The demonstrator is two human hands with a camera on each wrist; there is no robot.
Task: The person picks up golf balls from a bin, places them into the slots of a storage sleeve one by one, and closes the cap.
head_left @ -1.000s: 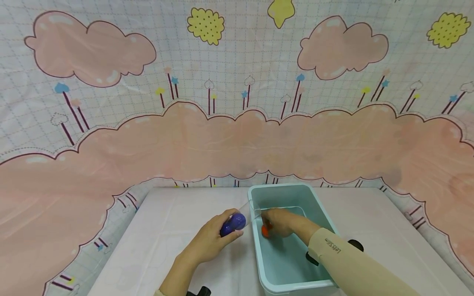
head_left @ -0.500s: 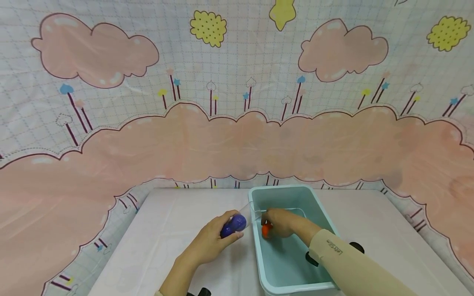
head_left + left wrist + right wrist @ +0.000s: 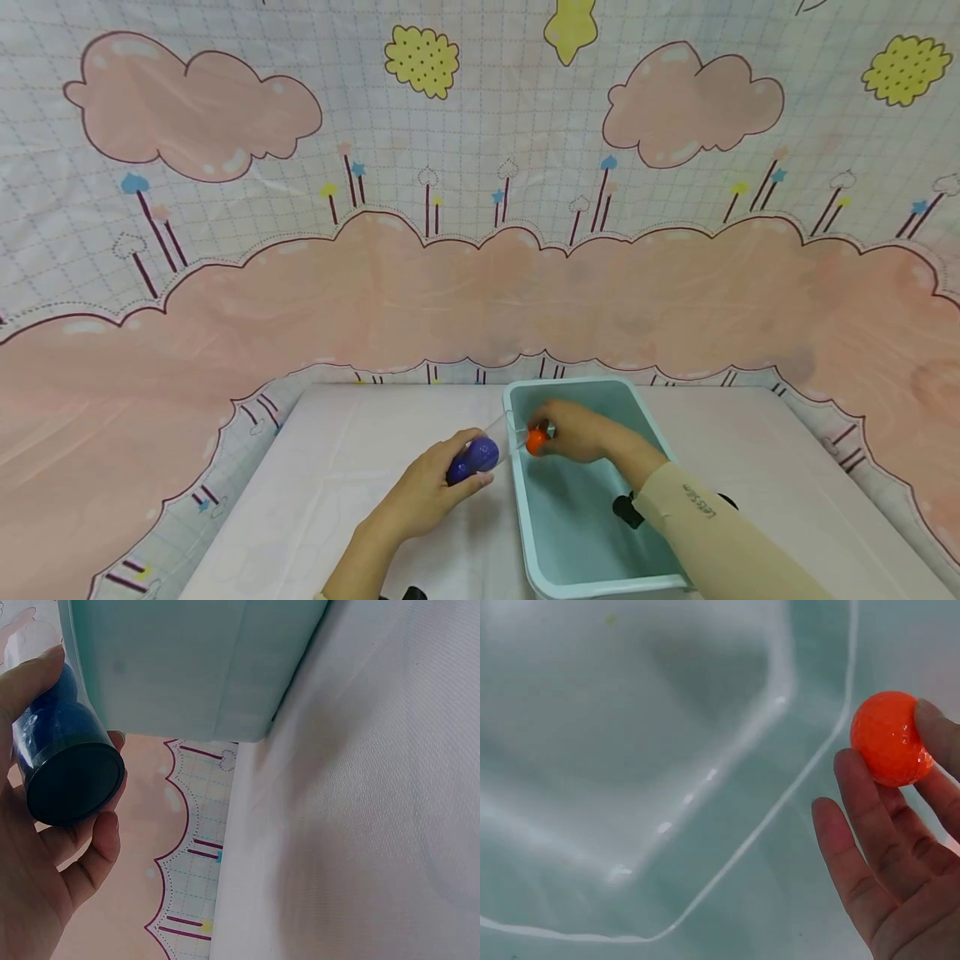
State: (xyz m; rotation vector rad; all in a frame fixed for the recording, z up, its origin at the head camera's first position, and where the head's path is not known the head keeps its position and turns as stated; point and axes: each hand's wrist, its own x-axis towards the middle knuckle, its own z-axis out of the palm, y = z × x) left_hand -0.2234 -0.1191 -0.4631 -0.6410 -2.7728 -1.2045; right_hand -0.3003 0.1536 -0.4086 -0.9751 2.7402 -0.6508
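My left hand (image 3: 423,490) grips a clear tube (image 3: 498,432) tilted toward the teal bin (image 3: 526,533). Blue balls (image 3: 482,452) sit in its lower part, and the left wrist view shows its dark round base (image 3: 76,784). Over the bin, my right hand (image 3: 576,429) pinches an orange golf ball (image 3: 536,442) near the tube's mouth. In the right wrist view the orange ball (image 3: 889,739) is held between thumb and fingers, with the other fingers spread. Whether the ball touches the tube is hard to tell.
The bin stands on a white-covered table (image 3: 360,467), its left rim just under the tube's upper end. A patterned cloth (image 3: 480,300) hangs behind the table. Black wrist straps (image 3: 628,511) show by the right sleeve.
My right hand has risen from lower inside the bin, bringing the orange golf ball up toward the tube's mouth. My left hand and the tube stay nearly still.
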